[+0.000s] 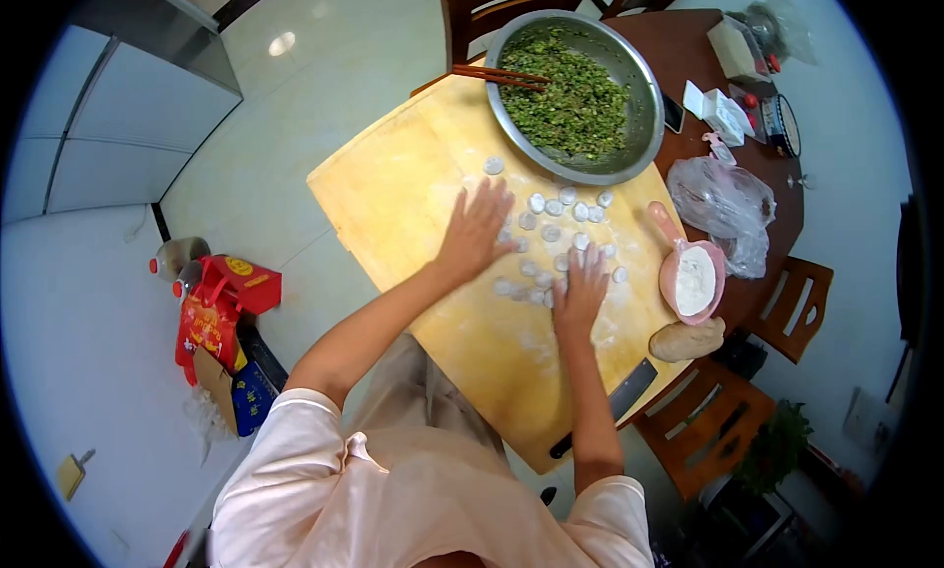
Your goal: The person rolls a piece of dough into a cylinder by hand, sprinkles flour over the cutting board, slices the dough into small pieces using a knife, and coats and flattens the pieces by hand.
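Observation:
Several small floured dough pieces (551,234) lie scattered over a yellow wooden board (393,194) dusted with flour. My left hand (476,230) is spread flat at the left side of the group, fingers apart, close to a few of the pieces. At the near right side my right hand (581,295) reaches down with fingers stretched out over other pieces. What lies beneath either palm is hidden. Behind them stands a large metal bowl (645,135) of chopped green filling (565,96), with chopsticks (501,75) resting across its left rim.
A pink scoop of flour (696,279) and a dough lump (686,341) sit at the board's right edge. A cleaver (629,391) lies near my right forearm. Beyond are a dark table with plastic bags (723,199), a phone (673,114), and wooden chairs (703,425).

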`<move>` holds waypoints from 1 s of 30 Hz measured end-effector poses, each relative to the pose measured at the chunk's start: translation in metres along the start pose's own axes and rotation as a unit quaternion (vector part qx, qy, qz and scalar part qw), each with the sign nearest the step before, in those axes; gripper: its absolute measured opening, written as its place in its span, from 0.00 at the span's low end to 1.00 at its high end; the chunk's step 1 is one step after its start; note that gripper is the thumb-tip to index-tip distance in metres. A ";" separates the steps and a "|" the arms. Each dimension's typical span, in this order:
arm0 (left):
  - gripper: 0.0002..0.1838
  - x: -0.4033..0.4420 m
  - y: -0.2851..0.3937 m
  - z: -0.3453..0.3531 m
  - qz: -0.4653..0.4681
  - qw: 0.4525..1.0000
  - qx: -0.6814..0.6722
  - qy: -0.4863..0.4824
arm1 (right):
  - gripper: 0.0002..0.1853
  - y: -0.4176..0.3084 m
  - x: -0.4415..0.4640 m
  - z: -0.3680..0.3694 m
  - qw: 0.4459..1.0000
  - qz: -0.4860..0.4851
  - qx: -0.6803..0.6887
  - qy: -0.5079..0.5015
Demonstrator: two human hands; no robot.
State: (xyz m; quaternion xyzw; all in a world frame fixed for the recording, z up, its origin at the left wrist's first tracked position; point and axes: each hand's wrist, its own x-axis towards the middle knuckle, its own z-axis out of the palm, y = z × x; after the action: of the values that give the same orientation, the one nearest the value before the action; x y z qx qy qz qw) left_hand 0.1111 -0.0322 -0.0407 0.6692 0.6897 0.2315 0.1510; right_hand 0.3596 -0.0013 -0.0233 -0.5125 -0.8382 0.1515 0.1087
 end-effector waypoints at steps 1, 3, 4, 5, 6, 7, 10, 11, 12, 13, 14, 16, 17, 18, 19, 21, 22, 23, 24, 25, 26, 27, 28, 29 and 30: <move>0.46 -0.004 0.009 0.006 0.032 0.999 -0.006 -0.026 | 0.36 0.002 -0.011 0.005 1.000 -0.024 0.004 -0.011; 0.46 -0.015 0.030 0.004 0.091 0.992 -0.016 -0.082 | 0.35 -0.013 -0.023 0.009 0.997 -0.072 0.016 -0.038; 0.46 -0.020 0.031 -0.001 0.100 0.987 0.011 -0.123 | 0.35 -0.016 -0.020 0.010 0.995 -0.085 0.011 -0.043; 0.46 -0.022 0.022 -0.002 0.101 0.989 0.028 -0.103 | 0.35 -0.023 -0.008 0.010 0.994 -0.097 0.008 -0.046; 0.47 -0.020 0.009 -0.004 0.103 0.990 0.045 -0.084 | 0.34 -0.027 0.005 0.010 0.993 -0.108 0.006 -0.049; 0.47 -0.016 -0.003 -0.004 0.105 0.990 0.062 -0.065 | 0.34 -0.025 0.015 0.011 0.994 -0.101 -0.006 -0.033; 0.45 0.020 -0.009 -0.010 0.042 0.998 0.047 -0.020 | 0.34 -0.003 0.035 -0.007 0.998 -0.037 -0.042 -0.026; 0.45 0.029 -0.007 -0.002 0.018 0.998 0.051 -0.011 | 0.34 0.006 0.029 -0.011 0.999 -0.013 -0.038 -0.017; 0.45 0.032 0.004 0.007 0.016 0.998 0.051 -0.020 | 0.34 0.015 0.019 -0.013 0.999 0.008 -0.034 -0.007; 0.45 0.034 0.017 0.015 0.013 0.998 0.052 -0.028 | 0.34 0.021 0.009 -0.012 0.999 0.027 -0.029 0.001; 0.45 0.030 0.031 0.020 0.036 0.995 0.066 -0.060 | 0.34 0.026 -0.005 -0.007 0.999 0.015 -0.033 0.005; 0.45 0.003 0.050 0.021 0.094 0.993 0.038 -0.067 | 0.35 0.022 -0.028 0.004 0.999 -0.002 0.051 0.001; 0.44 -0.006 0.049 0.018 0.111 0.989 0.023 -0.091 | 0.35 0.019 -0.034 0.008 0.995 -0.010 0.095 -0.001; 0.44 -0.008 0.042 0.015 0.114 0.989 0.031 -0.084 | 0.35 0.014 -0.027 0.010 0.994 -0.045 0.101 0.015; 0.44 -0.010 0.030 0.010 0.116 0.989 0.041 -0.079 | 0.35 0.014 -0.015 0.011 0.995 -0.054 0.081 0.026; 0.42 -0.001 0.004 -0.005 0.092 0.993 0.067 -0.032 | 0.34 0.013 0.027 0.009 0.995 -0.073 0.042 0.048; 0.39 0.014 -0.001 -0.017 0.044 0.998 0.043 0.010 | 0.32 0.010 0.052 0.004 0.994 -0.062 0.045 0.082; 0.37 0.030 -0.005 -0.024 -0.004 0.998 0.018 0.054 | 0.30 0.011 0.079 -0.001 0.991 -0.052 0.045 0.118; 0.35 0.047 -0.012 -0.022 -0.002 0.999 -0.011 0.049 | 0.29 0.015 0.103 -0.001 0.991 -0.053 0.062 0.103; 0.34 0.066 -0.016 -0.019 -0.002 0.998 -0.041 0.045 | 0.28 0.019 0.125 -0.002 0.991 -0.056 0.078 0.090; 0.33 0.075 -0.015 -0.015 -0.002 0.997 -0.070 0.041 | 0.27 0.022 0.140 -0.001 0.991 -0.059 0.094 0.075; 0.32 0.078 -0.011 -0.006 0.013 0.997 -0.064 0.028 | 0.27 0.027 0.146 0.004 0.993 -0.065 0.093 0.038; 0.31 0.081 -0.003 0.005 0.027 0.998 -0.058 0.015 | 0.26 0.030 0.150 0.009 0.993 -0.070 0.093 0.000; 0.30 0.084 0.004 0.015 0.041 0.998 -0.052 0.001 | 0.26 0.032 0.150 0.014 0.992 -0.075 0.093 -0.039; 0.31 0.077 0.019 0.018 0.052 0.997 -0.055 -0.017 | 0.26 0.029 0.142 0.016 0.991 -0.093 0.097 -0.024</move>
State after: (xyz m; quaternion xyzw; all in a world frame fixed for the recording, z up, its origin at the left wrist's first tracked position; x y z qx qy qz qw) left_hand 0.1318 0.0465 -0.0384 0.6990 0.6373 0.2652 0.1868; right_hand 0.3141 0.1355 -0.0444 -0.4158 -0.8659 0.2332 0.1516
